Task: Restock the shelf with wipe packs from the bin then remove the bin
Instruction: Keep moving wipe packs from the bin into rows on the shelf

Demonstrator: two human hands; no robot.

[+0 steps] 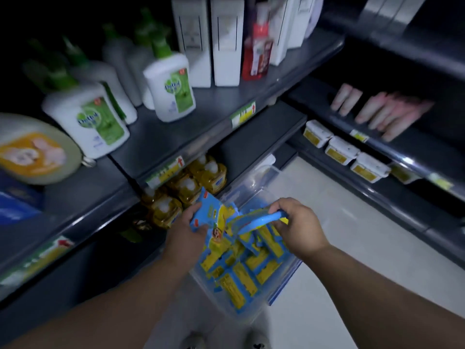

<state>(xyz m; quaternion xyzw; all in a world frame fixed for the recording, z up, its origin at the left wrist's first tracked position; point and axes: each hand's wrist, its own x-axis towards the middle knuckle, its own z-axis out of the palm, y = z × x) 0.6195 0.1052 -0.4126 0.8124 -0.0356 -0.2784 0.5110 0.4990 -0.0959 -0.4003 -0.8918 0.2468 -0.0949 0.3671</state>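
Loaded up over the clear bin (254, 183).
My left hand (187, 229) grips one wipe pack (208, 210), my right hand (295, 222) pinches a second pack (261, 219) above it; slack wrappers could slip, or bump the yellow bottles (201, 177) on shelving.

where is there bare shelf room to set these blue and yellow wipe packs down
The dark lower shelf looks bare right of the yellow bottles, behind the clear plastic bin. So does the grey upper shelf's front strip before the white green-capped bottles. Crowded: around the yellow bottles, and the bin, full of wipe packs.
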